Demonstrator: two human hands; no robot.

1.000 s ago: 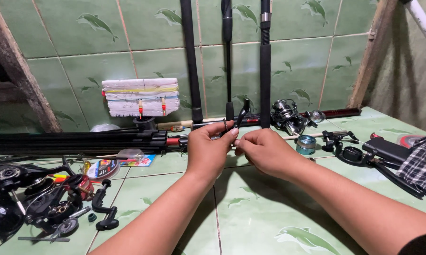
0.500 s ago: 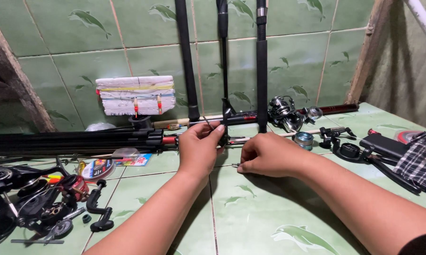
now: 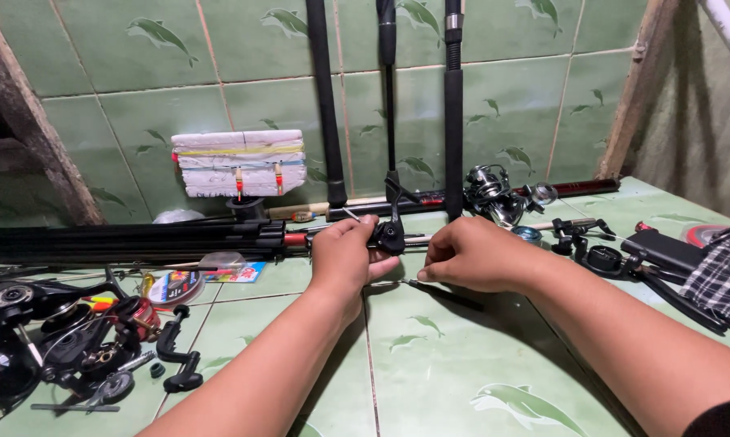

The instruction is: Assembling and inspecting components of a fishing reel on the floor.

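Observation:
My left hand (image 3: 347,257) grips a black fishing rod (image 3: 138,240) that lies across the green tiled floor, its fingers closed just left of the black guide fitting (image 3: 392,233) on the rod. My right hand (image 3: 477,256) is closed beside it on the right, pinching a thin dark stick-like tool (image 3: 438,292) whose tip points left toward the fitting. The two hands are almost touching. What lies under my right palm is hidden.
Three black rods (image 3: 327,105) lean upright on the green tiled wall. A spinning reel (image 3: 490,193) lies behind my right hand. Several reel parts and handles (image 3: 74,332) sit at the left, a line spool (image 3: 175,285) near them, white foam blocks (image 3: 237,162) behind, checked cloth (image 3: 725,275) at the right.
Both hands have moved down from the upright rods to the floor. My right hand, which earlier held something near the rod, now pinches the thin tool low beside the fitting.

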